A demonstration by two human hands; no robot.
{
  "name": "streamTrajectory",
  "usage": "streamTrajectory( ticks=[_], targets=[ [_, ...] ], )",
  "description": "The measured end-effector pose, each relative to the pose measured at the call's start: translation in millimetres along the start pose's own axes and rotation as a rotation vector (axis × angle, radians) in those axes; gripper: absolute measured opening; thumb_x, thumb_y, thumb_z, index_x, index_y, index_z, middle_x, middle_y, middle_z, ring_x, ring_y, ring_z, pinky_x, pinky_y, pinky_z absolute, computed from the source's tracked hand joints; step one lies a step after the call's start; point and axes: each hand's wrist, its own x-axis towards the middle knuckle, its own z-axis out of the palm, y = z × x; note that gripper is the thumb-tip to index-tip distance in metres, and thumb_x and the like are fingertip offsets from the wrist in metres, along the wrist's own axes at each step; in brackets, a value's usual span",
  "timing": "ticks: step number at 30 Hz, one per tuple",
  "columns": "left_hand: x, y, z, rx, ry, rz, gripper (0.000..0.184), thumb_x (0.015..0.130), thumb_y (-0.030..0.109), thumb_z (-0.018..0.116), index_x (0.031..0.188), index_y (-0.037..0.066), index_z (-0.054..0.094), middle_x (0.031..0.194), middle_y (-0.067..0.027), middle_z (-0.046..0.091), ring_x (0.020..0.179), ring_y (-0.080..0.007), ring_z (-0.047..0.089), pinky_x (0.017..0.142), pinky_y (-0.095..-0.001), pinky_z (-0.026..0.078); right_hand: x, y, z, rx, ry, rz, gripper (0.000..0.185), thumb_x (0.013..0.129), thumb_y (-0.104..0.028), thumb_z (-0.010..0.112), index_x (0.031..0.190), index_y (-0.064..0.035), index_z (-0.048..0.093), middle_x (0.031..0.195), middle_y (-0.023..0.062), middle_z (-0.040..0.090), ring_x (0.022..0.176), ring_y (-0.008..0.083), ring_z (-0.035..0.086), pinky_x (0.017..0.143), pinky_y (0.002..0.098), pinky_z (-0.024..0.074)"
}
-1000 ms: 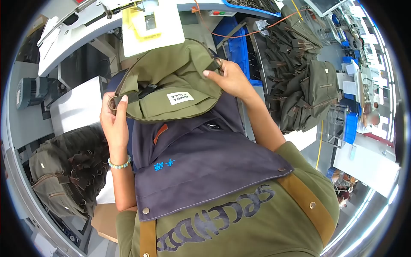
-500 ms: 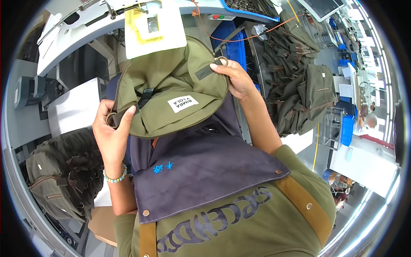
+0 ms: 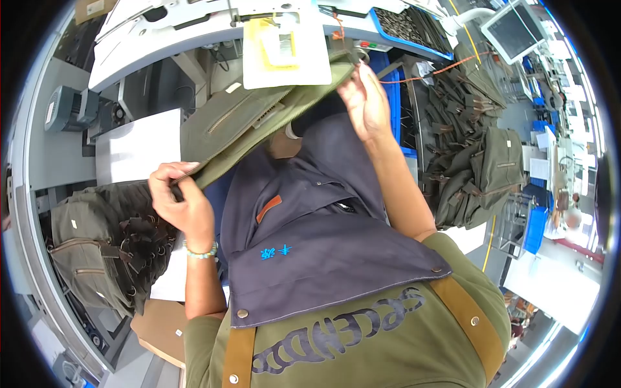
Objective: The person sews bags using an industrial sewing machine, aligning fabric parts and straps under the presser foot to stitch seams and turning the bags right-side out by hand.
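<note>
An olive-green bag (image 3: pixel 223 123) is stretched slantwise between my hands, its zipped mouth drawn nearly flat. Its outer side, with a zip pocket, faces up. My left hand (image 3: pixel 184 197) is closed on the lower-left end of the mouth. At the upper-right end, my right hand (image 3: pixel 365 103) grips the corner by the metal ring, fingers partly blurred. A white and yellow card (image 3: pixel 317 55) hangs in front of part of the bag and hides it. The inside lining hardly shows.
Stacked olive bags lie at left (image 3: pixel 97 249) and at right (image 3: pixel 482 168). A machine table (image 3: pixel 142 61) edges the far side, with a blue tray (image 3: pixel 414 42) of dark parts on it. An orange cord (image 3: pixel 433 74) crosses near my right hand. A monitor (image 3: pixel 514 29) stands at upper right.
The bag's mouth was spread wide with its lining and white label showing; now it is pulled narrow and tilted away. My right hand has moved up and away.
</note>
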Motion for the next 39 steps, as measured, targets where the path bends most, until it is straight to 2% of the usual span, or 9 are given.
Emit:
streamTrajectory(
  ticks=[1, 2, 5, 14, 19, 21, 25, 32, 39],
  targets=[
    [-9, 1, 2, -0.025, 0.017, 0.000, 0.022, 0.084, -0.019, 0.045, 0.088, 0.002, 0.049, 0.082, -0.0104, 0.062, 0.077, -0.0195, 0.063, 0.078, -0.0306, 0.052, 2, 11, 10, 0.386, -0.094, 0.074, 0.041, 0.106, -0.031, 0.051, 0.130, 0.0012, 0.055, 0.108, 0.0087, 0.067, 0.105, 0.0224, 0.065, 0.096, 0.0390, 0.0524],
    [-18, 0, 3, -0.012, 0.018, 0.029, 0.022, 0.083, -0.020, 0.044, 0.088, 0.002, 0.050, 0.082, -0.0108, 0.061, 0.076, -0.0204, 0.062, 0.077, -0.0309, 0.052, -8, 24, 21, 0.302, 0.115, 0.350, 0.049, 0.104, -0.042, 0.051, 0.129, 0.0006, 0.055, 0.112, 0.0133, 0.064, 0.110, 0.0297, 0.063, 0.100, 0.0464, 0.0516],
    [-41, -8, 1, 0.033, 0.000, 0.078, 0.025, 0.077, -0.020, 0.045, 0.090, 0.001, 0.051, 0.081, -0.0121, 0.059, 0.073, -0.0248, 0.058, 0.069, -0.0336, 0.050, -50, 72, 52, 0.185, -0.185, 0.790, 0.071, 0.101, -0.057, 0.048, 0.148, -0.0042, 0.039, 0.144, 0.0153, 0.050, 0.129, 0.0348, 0.052, 0.107, 0.0551, 0.0449],
    [-46, 16, -20, 0.173, -0.316, 0.251, 0.027, 0.068, -0.015, 0.049, 0.088, 0.000, 0.060, 0.075, -0.0136, 0.057, 0.068, -0.0313, 0.055, 0.061, -0.0377, 0.044, -51, 109, 116, -0.144, -0.307, 0.604, 0.057, 0.100, -0.046, 0.058, 0.143, -0.0098, 0.045, 0.133, 0.0090, 0.057, 0.115, 0.0244, 0.061, 0.098, 0.0426, 0.0517],
    [-15, 18, -34, 0.318, -0.123, 0.107, 0.023, 0.071, -0.014, 0.051, 0.089, -0.003, 0.060, 0.088, -0.0110, 0.058, 0.078, -0.0227, 0.057, 0.073, -0.0315, 0.047, -39, 100, 115, -0.083, -0.144, 0.660, 0.067, 0.099, -0.053, 0.057, 0.145, -0.0078, 0.040, 0.142, 0.0117, 0.050, 0.109, 0.0244, 0.062, 0.090, 0.0453, 0.0573],
    [-6, 20, -41, 0.263, -0.104, -0.005, 0.022, 0.072, -0.014, 0.053, 0.089, -0.002, 0.061, 0.089, -0.0089, 0.057, 0.082, -0.0198, 0.057, 0.076, -0.0291, 0.047, -15, 119, 99, -0.361, 0.125, 0.501, 0.058, 0.097, -0.043, 0.061, 0.139, -0.0063, 0.046, 0.136, 0.0104, 0.055, 0.106, 0.0235, 0.062, 0.086, 0.0430, 0.0575],
    [-5, 32, -47, 0.150, -0.154, 0.033, 0.020, 0.074, -0.015, 0.054, 0.085, -0.001, 0.063, 0.091, -0.0082, 0.058, 0.087, -0.0179, 0.057, 0.081, -0.0276, 0.045, 18, 138, 45, -0.328, 0.150, 0.419, 0.022, 0.090, -0.009, 0.062, 0.111, 0.0000, 0.063, 0.105, 0.0104, 0.069, 0.094, 0.0206, 0.067, 0.082, 0.0350, 0.0548],
    [10, 51, -75, -0.061, 0.093, 0.004, 0.019, 0.077, -0.015, 0.051, 0.087, -0.002, 0.061, 0.100, -0.0117, 0.060, 0.094, -0.0190, 0.055, 0.090, -0.0298, 0.042, -32, 23, 58, -0.089, -0.111, 0.562, 0.033, 0.100, -0.023, 0.061, 0.120, 0.0034, 0.063, 0.110, 0.0121, 0.072, 0.099, 0.0196, 0.071, 0.091, 0.0340, 0.0553],
    [7, 59, -60, -0.172, 0.134, 0.009, 0.017, 0.078, -0.014, 0.050, 0.085, -0.001, 0.057, 0.095, -0.0111, 0.056, 0.090, -0.0199, 0.051, 0.087, -0.0316, 0.041, -54, -19, 45, -0.121, -0.079, 0.313, 0.028, 0.100, -0.025, 0.061, 0.107, 0.0000, 0.070, 0.098, 0.0060, 0.073, 0.085, 0.0127, 0.070, 0.079, 0.0280, 0.0544]
  ],
)
